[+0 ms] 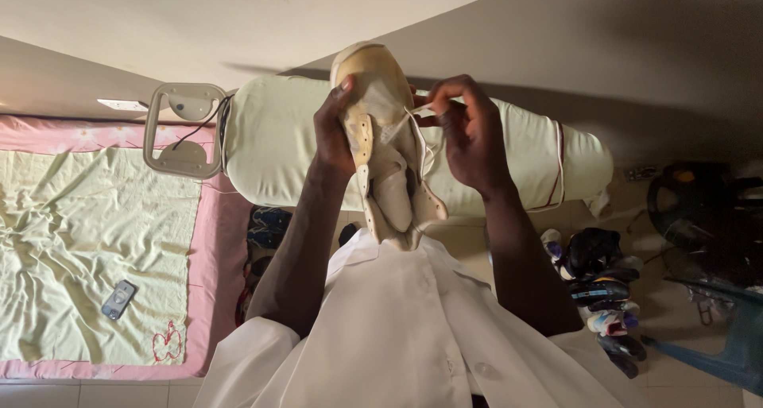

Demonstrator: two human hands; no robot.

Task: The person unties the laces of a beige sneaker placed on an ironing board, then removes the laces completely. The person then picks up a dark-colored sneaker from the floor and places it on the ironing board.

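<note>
I hold a cream and white high-top shoe point(387, 142) up in front of my chest, toe pointing away from me. My left hand point(334, 130) grips the shoe's left side near the eyelets. My right hand point(467, 130) pinches a white lace point(419, 116) at the shoe's right side, fingers closed on it. The shoe's tongue hangs open toward me. Below is my white shirt point(413, 328).
An ironing board point(278, 138) with a pale green cover stands behind the shoe, its metal iron rest point(184, 130) at the left end. A bed with a green sheet point(79, 241) holds a phone point(119, 299). Several shoes point(604, 297) lie on the floor at right.
</note>
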